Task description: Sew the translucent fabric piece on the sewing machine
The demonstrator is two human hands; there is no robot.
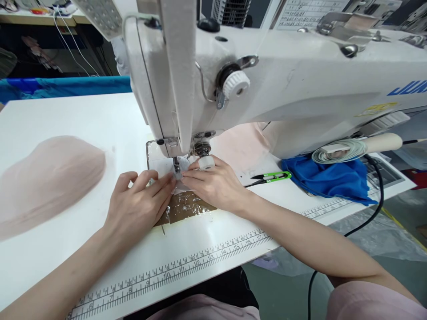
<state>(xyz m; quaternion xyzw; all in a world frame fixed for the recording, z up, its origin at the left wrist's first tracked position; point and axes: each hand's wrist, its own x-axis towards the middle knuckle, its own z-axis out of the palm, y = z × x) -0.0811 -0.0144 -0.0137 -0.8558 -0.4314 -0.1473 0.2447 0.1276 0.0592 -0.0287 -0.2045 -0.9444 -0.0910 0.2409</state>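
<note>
"Which way to the sheer fabric (180,184)?"

"Near three o'clock from the left hand (143,195), nine from the right hand (216,182), at six below the presser foot (176,165)."

"Nearer to which?"

"Neither, clearly; at both sets of fingertips."

"Long axis?"

"Mostly hidden under fingers; impossible to tell."

"And the grip?"

"Left: fingers bent, partly spread. Right: fingers close together. Pinching or merely pressing: can't tell."

1. Your white table (60,116) has a ruler-marked near edge.
2. At your upper left stands a tan-edged table (23,18).
3. Greenish-grey floor (280,293) shows at your lower right, bearing a yellow line (403,229).
</note>
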